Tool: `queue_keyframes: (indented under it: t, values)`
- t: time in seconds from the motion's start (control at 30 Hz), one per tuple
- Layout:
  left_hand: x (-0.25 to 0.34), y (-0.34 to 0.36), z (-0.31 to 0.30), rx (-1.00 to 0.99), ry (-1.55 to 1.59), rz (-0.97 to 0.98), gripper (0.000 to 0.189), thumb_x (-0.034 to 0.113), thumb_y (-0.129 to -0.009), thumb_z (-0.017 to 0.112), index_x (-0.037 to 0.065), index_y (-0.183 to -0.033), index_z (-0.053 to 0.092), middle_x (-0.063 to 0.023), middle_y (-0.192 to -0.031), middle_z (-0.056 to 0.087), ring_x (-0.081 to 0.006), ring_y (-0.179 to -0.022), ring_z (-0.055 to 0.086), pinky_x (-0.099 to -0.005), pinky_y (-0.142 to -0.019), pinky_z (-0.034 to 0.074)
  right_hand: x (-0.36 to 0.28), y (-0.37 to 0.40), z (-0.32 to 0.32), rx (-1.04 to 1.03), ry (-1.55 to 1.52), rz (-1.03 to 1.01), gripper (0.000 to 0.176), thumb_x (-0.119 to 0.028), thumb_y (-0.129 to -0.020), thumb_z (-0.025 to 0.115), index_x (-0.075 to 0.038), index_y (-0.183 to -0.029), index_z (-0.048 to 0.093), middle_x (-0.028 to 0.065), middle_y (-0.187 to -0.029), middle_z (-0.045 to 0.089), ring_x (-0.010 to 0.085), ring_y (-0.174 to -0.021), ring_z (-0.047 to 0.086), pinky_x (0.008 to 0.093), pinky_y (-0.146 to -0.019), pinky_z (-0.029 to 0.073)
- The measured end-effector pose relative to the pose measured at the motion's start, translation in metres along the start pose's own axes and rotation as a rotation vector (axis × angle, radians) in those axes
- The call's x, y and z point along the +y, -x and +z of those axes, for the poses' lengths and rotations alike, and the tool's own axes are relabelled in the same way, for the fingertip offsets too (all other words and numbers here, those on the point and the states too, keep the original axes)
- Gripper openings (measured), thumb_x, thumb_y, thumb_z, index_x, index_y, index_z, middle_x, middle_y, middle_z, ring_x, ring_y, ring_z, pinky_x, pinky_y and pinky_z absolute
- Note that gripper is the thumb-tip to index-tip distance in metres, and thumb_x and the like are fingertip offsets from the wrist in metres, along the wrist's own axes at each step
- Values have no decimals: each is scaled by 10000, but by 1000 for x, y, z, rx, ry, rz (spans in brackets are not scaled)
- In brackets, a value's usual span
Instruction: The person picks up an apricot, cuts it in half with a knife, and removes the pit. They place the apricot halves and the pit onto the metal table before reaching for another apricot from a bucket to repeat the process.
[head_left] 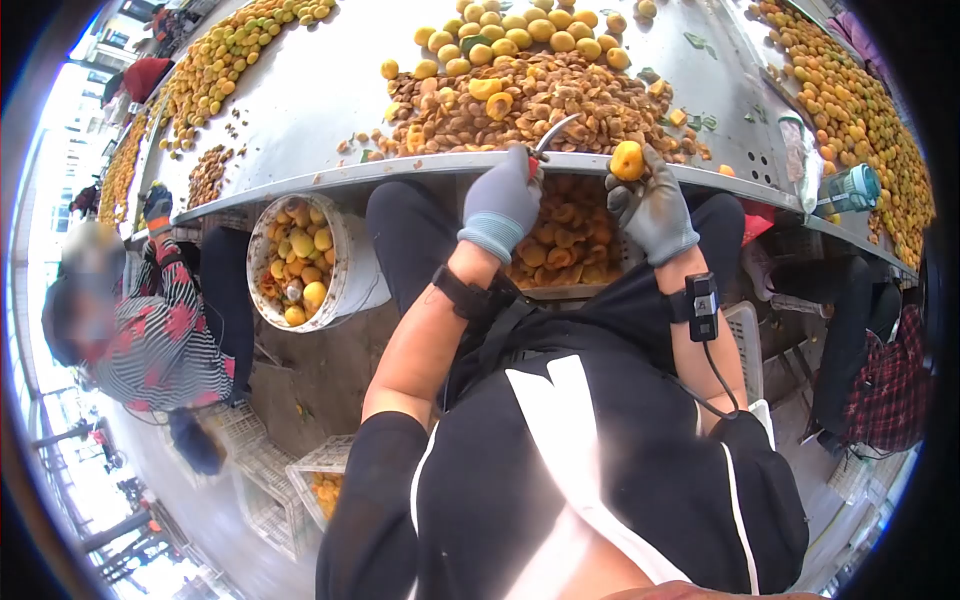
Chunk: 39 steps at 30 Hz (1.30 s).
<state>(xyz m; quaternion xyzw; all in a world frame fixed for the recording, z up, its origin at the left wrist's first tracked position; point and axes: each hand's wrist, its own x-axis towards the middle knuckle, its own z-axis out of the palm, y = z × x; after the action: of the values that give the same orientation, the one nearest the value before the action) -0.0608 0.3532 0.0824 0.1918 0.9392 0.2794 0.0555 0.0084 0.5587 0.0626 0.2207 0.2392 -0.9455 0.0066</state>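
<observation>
My left hand point(503, 200), in a grey glove, is closed around the red handle of a small curved knife point(557, 131). Its blade points up and to the right over the table edge. My right hand point(652, 205), also gloved, grips a yellow-orange apricot point(627, 160) between thumb and fingers. The two hands are a short way apart. Behind them on the metal table lies a heap of brown apricot pits point(540, 95), with whole apricots point(510, 35) beyond. Below, between my knees, a crate holds split apricots point(565, 235).
A white bucket point(345, 285) with apricots stands left of my leg. The metal table's raised edge point(330, 178) runs before me. A person in a striped sleeve point(165, 345) sits at left; another in plaid point(885, 385) is at right. A blue-green bottle point(850, 188) lies at right.
</observation>
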Motion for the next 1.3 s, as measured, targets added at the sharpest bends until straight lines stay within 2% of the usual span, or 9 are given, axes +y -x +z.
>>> queue_keyframes:
  t: [0.23,0.3,0.47,0.63,0.73,0.83,1.07,1.13,1.3]
  values:
    - [-17,-54,2,106,-164,68,382,226,-910,555,115,-1262,458,-180,-805,663,-380,-742,649,-487,-612,500,0,6,8,-140,-72,119,382,-404,-991,498,-42,-1097,557,113,-959,620,179,-718,589,236,-538,488]
    - [-21,-67,3,143,-155,24,606,195,-879,579,180,-1431,329,-175,-883,663,-365,-777,650,-475,-650,507,2,8,12,-84,-9,73,371,-405,-982,521,-53,-1094,561,106,-966,623,171,-714,584,228,-536,476]
    - [-26,-77,7,169,-182,58,898,483,-798,705,123,-1486,253,-149,-1210,574,-338,-928,640,-427,-691,532,3,-2,7,-23,55,145,281,-371,-971,558,-105,-1063,566,65,-921,607,143,-700,569,222,-530,449]
    - [-19,-53,7,423,-18,367,860,504,-774,723,68,-1426,369,-172,-1184,581,-339,-918,636,-402,-719,538,15,-15,-1,89,73,84,255,-362,-964,570,-124,-1053,571,52,-923,607,138,-702,569,234,-529,435]
    - [-3,-27,6,80,224,446,836,490,-741,750,64,-1380,419,-169,-1164,591,-349,-887,642,-406,-705,528,21,-13,19,8,72,116,270,-373,-969,555,-119,-1060,567,45,-943,606,146,-737,588,248,-594,479]
    - [8,-16,11,67,196,624,821,481,-703,773,72,-1337,449,-166,-1105,608,-358,-833,637,-411,-700,519,28,-2,50,89,55,110,274,-350,-984,523,-92,-1072,557,37,-982,602,151,-806,612,257,-706,520]
    - [25,-4,-8,-31,153,643,661,551,-666,764,67,-1075,579,-118,-932,625,-334,-786,628,-406,-667,499,32,8,19,-37,373,-91,207,-218,-986,454,-55,-1059,556,42,-973,600,110,-896,598,270,-836,516]
    - [31,-3,-12,-30,112,663,669,570,-663,757,64,-1063,579,-117,-911,620,-328,-782,625,-404,-666,496,31,7,11,-173,317,-26,225,-203,-996,442,-40,-1109,548,57,-1005,605,124,-925,607,268,-847,513]
    - [41,6,-21,-34,-6,683,672,623,-652,734,72,-1004,579,-104,-836,601,-304,-780,617,-396,-660,486,25,26,32,-76,256,76,327,-282,-1027,424,-20,-1184,538,82,-1057,617,149,-963,627,284,-844,538]
